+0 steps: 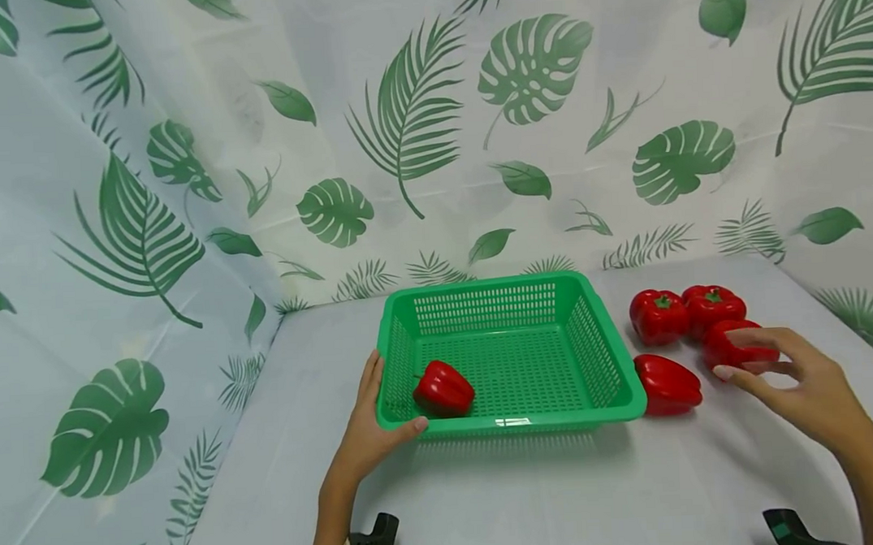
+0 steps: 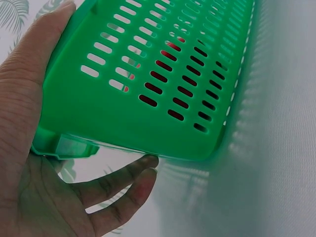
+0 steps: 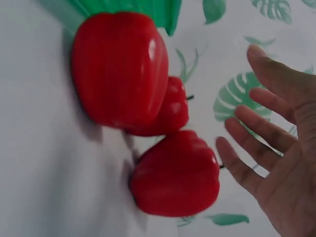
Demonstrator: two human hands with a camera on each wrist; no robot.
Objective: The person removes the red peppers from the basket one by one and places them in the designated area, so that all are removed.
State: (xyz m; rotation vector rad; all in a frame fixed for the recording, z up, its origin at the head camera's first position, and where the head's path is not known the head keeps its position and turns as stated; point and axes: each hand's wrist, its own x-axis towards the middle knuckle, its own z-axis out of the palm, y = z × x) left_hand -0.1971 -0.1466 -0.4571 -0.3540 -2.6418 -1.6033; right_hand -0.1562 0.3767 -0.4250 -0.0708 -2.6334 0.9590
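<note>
A green plastic basket with slotted walls stands on the table, and one red bell pepper lies inside it at the left. My left hand holds the basket's front left corner, thumb over the rim and fingers along the outside. In the left wrist view, two fingertips touch the basket's edge. My right hand is spread over a red bell pepper at the right. The right wrist view has its fingers apart from the peppers, with nothing in them.
Two bell peppers stand behind that one, green stems up. Another bell pepper lies close against the basket's right side. A white sheet covers the table, and a leaf-print curtain hangs behind and at the left.
</note>
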